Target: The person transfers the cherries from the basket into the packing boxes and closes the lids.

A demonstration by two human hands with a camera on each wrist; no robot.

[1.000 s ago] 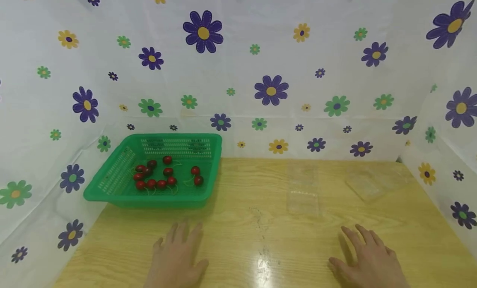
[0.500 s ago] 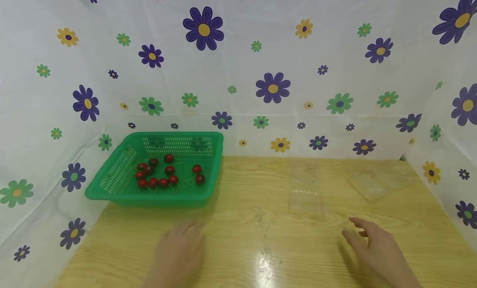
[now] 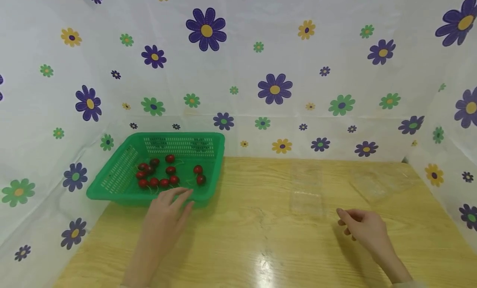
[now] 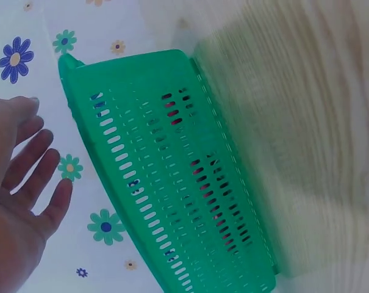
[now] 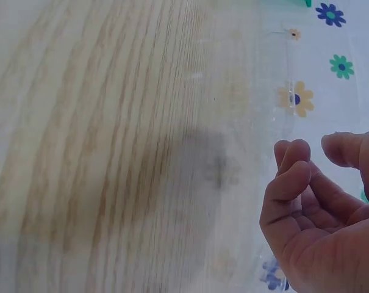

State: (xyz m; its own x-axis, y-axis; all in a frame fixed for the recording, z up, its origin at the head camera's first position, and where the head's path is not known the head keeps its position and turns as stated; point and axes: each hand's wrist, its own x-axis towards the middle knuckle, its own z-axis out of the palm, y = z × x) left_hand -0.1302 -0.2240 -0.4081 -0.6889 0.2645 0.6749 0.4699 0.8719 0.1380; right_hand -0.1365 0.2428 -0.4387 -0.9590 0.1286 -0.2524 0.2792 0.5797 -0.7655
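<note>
A green plastic basket (image 3: 112, 195) stands at the left of the table, holding several dark red cherries (image 3: 170, 170), some with stems. My left hand (image 3: 164, 213) hovers at its front rim, fingers loosely bent and holding nothing. In the left wrist view that hand (image 4: 19, 189) is apart from the basket's slotted wall (image 4: 160, 152), and red shows through the slots. My right hand (image 3: 367, 230) is held above the right of the table, near a clear plastic container (image 3: 306, 190). The right wrist view shows its fingers (image 5: 285, 210) loosely curled, thumb apart, nothing between them.
Another clear plastic piece, perhaps more than one, lies at the back right (image 3: 378, 182); its outline is faint. A white flowered cloth (image 3: 238, 64) rises behind and at both sides of the wooden table (image 3: 238, 238).
My left hand has moved forward to the basket's front rim. My right hand has turned and drifted slightly forward, its fingers bending from a spread pose. Basket and cherries stay put.
</note>
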